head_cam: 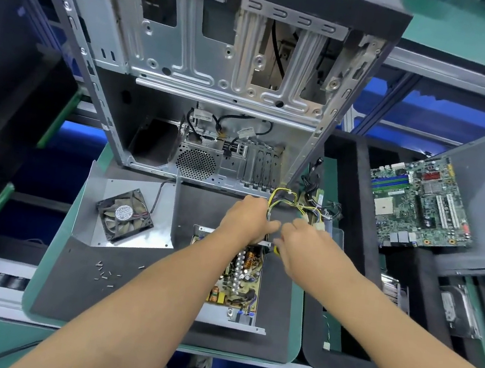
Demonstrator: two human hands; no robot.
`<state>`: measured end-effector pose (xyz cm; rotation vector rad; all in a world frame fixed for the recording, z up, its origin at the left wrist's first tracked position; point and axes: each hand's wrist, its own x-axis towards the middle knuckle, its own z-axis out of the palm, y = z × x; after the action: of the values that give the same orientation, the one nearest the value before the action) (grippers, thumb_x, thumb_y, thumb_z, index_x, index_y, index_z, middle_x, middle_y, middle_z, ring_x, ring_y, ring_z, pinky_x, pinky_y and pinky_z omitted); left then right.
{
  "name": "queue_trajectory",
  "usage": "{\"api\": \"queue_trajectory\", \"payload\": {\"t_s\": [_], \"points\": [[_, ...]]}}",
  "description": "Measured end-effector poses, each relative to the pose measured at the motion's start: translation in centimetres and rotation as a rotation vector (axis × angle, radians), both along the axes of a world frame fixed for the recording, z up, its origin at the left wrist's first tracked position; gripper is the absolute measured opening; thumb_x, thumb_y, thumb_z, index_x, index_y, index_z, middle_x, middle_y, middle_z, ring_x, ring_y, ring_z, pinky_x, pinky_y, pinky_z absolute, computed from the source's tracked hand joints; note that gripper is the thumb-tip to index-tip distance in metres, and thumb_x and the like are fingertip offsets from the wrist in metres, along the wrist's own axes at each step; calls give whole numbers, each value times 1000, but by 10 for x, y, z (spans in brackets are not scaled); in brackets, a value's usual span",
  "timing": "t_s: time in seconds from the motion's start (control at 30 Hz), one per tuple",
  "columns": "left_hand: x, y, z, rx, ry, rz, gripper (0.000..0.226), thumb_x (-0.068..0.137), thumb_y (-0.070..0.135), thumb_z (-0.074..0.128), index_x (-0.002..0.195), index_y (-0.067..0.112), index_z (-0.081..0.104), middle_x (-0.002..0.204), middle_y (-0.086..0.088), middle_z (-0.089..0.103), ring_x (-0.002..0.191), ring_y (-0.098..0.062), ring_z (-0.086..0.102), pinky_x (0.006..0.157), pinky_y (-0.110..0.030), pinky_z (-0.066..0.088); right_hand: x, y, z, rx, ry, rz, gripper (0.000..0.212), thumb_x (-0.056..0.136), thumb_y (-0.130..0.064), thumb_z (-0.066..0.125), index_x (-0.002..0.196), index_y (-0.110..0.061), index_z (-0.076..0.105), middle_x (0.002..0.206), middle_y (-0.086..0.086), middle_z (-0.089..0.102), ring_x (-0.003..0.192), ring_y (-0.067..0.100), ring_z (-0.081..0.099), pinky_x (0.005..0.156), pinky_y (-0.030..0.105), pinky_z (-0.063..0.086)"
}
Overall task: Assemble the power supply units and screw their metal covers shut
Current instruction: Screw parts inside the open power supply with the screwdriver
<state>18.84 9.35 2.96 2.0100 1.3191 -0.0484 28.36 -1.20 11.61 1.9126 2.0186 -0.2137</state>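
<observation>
An open power supply (240, 280) lies on the dark mat, its circuit board with coils and capacitors exposed inside the metal base. Its yellow and black wire bundle (287, 201) loops off the far end. My left hand (248, 220) rests on the far edge of the unit, fingers curled over the rim by the wires. My right hand (304, 244) meets it there and grips a small tool with a yellow and black handle (276, 250), mostly hidden. The metal cover (125, 208) with its fan (125, 214) lies flat to the left. Loose screws (105, 273) lie on the mat.
An empty computer case (213, 70) stands open just behind the mat. A motherboard (419, 202) lies on a tray to the right, with a hard drive (460, 311) and a heatsink (394, 292) below it. Roller conveyor rails run along the left.
</observation>
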Motion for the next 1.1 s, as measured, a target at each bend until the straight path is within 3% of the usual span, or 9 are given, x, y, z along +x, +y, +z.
{"api": "queue_trajectory", "payload": {"t_s": [0.13,0.3,0.43,0.5,0.6,0.7,0.8,0.9,1.1], "points": [[0,-1,0,11,-3,-6,37,90,47,61,79,14,46,88,-8,49,81,-30,49,68,-36,39,2,-9,-2,-45,61,-185,28,103,-40,47,116,-16,49,108,8,55,94,32,61,66,33,37],[-1,-2,1,10,2,-13,37,91,46,60,86,12,47,89,-6,42,83,-30,45,70,-36,39,8,-8,2,-83,199,-130,27,91,-5,55,115,-18,50,115,4,38,80,19,49,64,27,38],[-1,-2,3,12,-4,-11,36,90,45,60,87,11,50,94,-10,48,83,-31,46,71,-36,40,-7,-7,1,-16,-74,-34,37,106,-43,35,115,-13,54,109,6,58,99,30,62,69,35,45],[-1,-3,4,12,-3,-8,35,90,44,60,87,11,51,94,-10,48,82,-32,47,70,-36,40,-7,-8,1,-10,-7,-119,38,103,-51,37,111,-16,50,104,8,62,96,35,63,66,36,41],[-2,-3,6,-6,1,-16,30,90,40,59,89,11,50,93,-9,46,86,-33,51,71,-37,42,-8,-7,4,-46,197,-159,22,96,-22,55,113,-16,42,107,6,44,84,26,54,65,32,37],[-2,-2,5,-8,1,-24,30,90,39,58,85,11,48,90,-8,47,82,-32,49,71,-38,43,-4,-4,2,-28,121,-128,31,90,0,54,117,-14,52,101,1,31,68,18,38,60,29,33],[-2,-2,4,-3,-4,-19,36,90,44,60,80,12,46,86,-7,44,80,-31,48,69,-37,41,-9,-3,3,-14,-29,-74,15,102,-17,48,115,-14,55,95,3,38,80,28,57,64,33,41],[-1,-3,2,1,-9,-10,37,90,46,60,83,12,48,90,-7,44,81,-30,47,70,-37,40,-7,-3,6,-55,-66,-114,27,106,-39,40,110,-16,53,94,5,55,94,32,65,63,35,41],[-1,-1,1,2,-5,-18,39,90,45,60,71,16,40,81,-5,44,77,-29,48,66,-36,39,-2,-5,4,-30,19,-85,28,94,-6,53,119,-13,42,108,5,42,80,24,54,60,31,35]]}}
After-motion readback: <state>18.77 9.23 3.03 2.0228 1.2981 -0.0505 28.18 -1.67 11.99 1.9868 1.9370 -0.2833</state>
